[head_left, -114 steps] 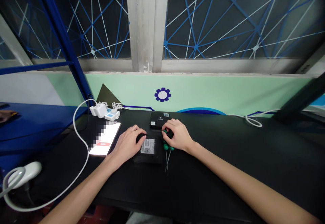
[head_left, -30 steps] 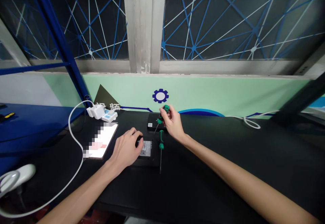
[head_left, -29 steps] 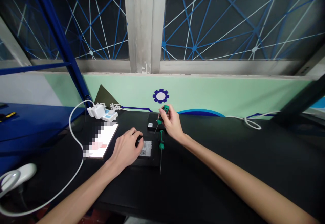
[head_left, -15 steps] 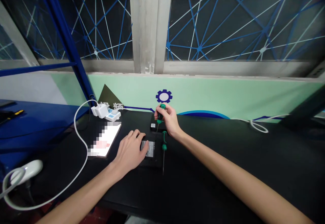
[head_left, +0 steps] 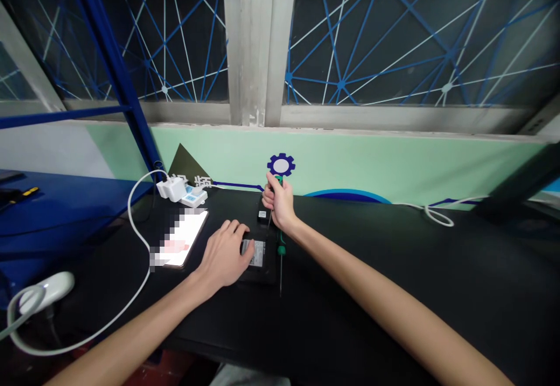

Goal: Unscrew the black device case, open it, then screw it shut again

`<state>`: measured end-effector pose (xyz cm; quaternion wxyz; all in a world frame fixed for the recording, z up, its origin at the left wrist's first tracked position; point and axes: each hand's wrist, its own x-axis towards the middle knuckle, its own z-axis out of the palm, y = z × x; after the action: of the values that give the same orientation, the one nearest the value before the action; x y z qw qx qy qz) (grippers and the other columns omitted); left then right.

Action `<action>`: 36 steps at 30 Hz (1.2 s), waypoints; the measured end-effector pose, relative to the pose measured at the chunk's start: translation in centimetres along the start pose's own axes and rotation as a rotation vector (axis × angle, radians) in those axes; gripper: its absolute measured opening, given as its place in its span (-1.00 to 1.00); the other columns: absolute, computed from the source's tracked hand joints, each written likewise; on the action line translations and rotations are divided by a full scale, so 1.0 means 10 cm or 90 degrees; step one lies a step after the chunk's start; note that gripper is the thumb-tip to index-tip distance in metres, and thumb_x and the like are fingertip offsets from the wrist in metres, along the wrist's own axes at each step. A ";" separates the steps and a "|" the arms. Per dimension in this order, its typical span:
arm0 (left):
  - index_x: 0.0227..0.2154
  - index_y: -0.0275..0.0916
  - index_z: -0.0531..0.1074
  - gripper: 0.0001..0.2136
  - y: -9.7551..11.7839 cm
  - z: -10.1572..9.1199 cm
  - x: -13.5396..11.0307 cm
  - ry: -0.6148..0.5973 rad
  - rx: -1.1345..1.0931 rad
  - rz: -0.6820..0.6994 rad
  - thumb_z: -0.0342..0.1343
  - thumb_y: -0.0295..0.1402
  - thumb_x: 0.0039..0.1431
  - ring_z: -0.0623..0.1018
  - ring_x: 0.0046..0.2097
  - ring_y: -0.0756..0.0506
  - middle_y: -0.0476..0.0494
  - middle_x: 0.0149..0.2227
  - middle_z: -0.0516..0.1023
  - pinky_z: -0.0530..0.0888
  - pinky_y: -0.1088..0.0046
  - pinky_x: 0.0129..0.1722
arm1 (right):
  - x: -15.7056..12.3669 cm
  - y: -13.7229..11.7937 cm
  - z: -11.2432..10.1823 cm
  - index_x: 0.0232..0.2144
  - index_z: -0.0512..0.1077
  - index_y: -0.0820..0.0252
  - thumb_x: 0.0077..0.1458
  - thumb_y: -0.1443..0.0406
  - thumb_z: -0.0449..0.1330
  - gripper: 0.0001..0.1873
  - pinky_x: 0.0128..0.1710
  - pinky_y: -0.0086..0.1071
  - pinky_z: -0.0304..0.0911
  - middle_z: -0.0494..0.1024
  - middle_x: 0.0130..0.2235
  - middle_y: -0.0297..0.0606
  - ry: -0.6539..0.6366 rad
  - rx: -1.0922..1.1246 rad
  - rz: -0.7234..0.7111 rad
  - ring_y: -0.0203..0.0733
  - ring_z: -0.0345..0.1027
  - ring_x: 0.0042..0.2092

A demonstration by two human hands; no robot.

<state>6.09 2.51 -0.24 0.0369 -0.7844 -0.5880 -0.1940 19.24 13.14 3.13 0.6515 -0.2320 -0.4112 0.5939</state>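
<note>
My right hand (head_left: 280,204) is wrapped round the green-and-black handle of a screwdriver (head_left: 279,179), thumb raised near its top. The shaft points down toward a flat black device (head_left: 259,275) with a white label; whether the tip touches is too small to tell. My left hand (head_left: 226,253) lies over the device's left side, fingers stretched out and the thumb on the label. A second screwdriver (head_left: 281,252) with a green handle lies along the device's right side, its handle partly behind my right wrist. A small black box (head_left: 262,216) with a white sticker sits just behind the device.
A lit phone (head_left: 184,239) lies left of my left hand. Behind it are a white plug adapter (head_left: 172,189) and a white power strip (head_left: 194,197). A white cable (head_left: 139,231) loops across the black table (head_left: 371,316). The green wall (head_left: 371,161) borders the table's back.
My right hand has turned round the screwdriver handle, its thumb now pointing up, and its wrist has shifted slightly left. My left hand stays on the device. The view has shifted slightly.
</note>
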 end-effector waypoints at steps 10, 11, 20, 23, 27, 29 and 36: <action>-0.13 -0.23 0.47 -0.80 -0.04 0.01 -0.02 0.035 -0.017 0.024 0.00 -0.34 0.29 0.44 -0.09 -0.22 -0.16 -0.18 0.53 0.41 0.20 -0.07 | 0.04 0.03 -0.07 -0.52 0.07 0.09 -0.07 -0.09 0.38 -0.39 -0.73 -0.60 -0.24 -0.01 -0.67 -0.67 0.005 -0.007 -0.005 -0.51 -0.26 -0.67; -0.12 -0.23 0.47 -0.80 -0.04 0.01 -0.02 0.039 -0.020 0.028 -0.01 -0.34 0.30 0.43 -0.09 -0.22 -0.16 -0.18 0.52 0.40 0.19 -0.07 | 0.06 0.03 -0.08 -0.53 0.06 0.09 -0.06 -0.10 0.37 -0.38 -0.73 -0.60 -0.24 -0.01 -0.67 -0.67 0.017 -0.004 -0.001 -0.52 -0.26 -0.67; -0.10 -0.20 0.44 -0.79 -0.05 -0.01 -0.05 0.079 -0.034 0.050 -0.01 -0.36 0.27 0.41 -0.08 -0.22 -0.16 -0.14 0.53 0.33 0.16 -0.07 | 0.21 -0.02 -0.24 -0.51 0.04 0.08 0.01 -0.10 0.34 -0.39 -0.75 -0.60 -0.19 0.00 -0.68 -0.66 0.110 0.045 0.087 -0.49 -0.23 -0.67; -0.11 -0.19 0.44 -0.80 -0.05 0.00 -0.06 0.091 -0.036 0.053 0.00 -0.37 0.26 0.41 -0.07 -0.22 -0.14 -0.14 0.53 0.32 0.16 -0.07 | 0.22 0.00 -0.29 -0.50 0.04 0.08 0.03 -0.13 0.30 -0.40 -0.76 -0.61 -0.16 0.00 -0.68 -0.66 0.127 0.059 0.134 -0.48 -0.21 -0.67; -0.11 -0.18 0.43 -0.80 -0.05 -0.01 -0.06 0.100 -0.037 0.060 0.00 -0.37 0.26 0.42 -0.07 -0.22 -0.14 -0.14 0.52 0.31 0.18 -0.07 | 0.22 0.05 -0.34 -0.51 0.05 0.09 0.10 -0.11 0.27 -0.42 -0.77 -0.63 -0.15 -0.01 -0.68 -0.66 0.146 0.083 0.187 -0.49 -0.19 -0.68; -0.10 -0.19 0.43 -0.80 -0.05 -0.01 -0.05 0.104 -0.034 0.063 -0.01 -0.37 0.27 0.42 -0.07 -0.22 -0.15 -0.13 0.51 0.31 0.18 -0.07 | 0.20 0.08 -0.34 -0.51 0.05 0.09 0.15 -0.09 0.23 -0.44 -0.78 -0.64 -0.16 -0.03 -0.68 -0.66 0.154 0.096 0.216 -0.50 -0.20 -0.69; -0.10 -0.19 0.42 -0.80 -0.07 -0.02 -0.04 0.100 -0.023 0.054 -0.02 -0.36 0.28 0.42 -0.06 -0.23 -0.16 -0.12 0.51 0.31 0.17 -0.07 | 0.07 0.23 -0.24 -0.49 0.07 0.10 0.20 0.02 0.26 -0.51 -0.78 -0.67 -0.16 -0.01 -0.67 -0.66 0.156 0.121 0.300 -0.52 -0.21 -0.70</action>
<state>5.28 2.31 -0.27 0.0768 -0.7914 -0.5461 -0.2637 19.84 14.74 0.12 0.5590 -0.3296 -0.2064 0.7323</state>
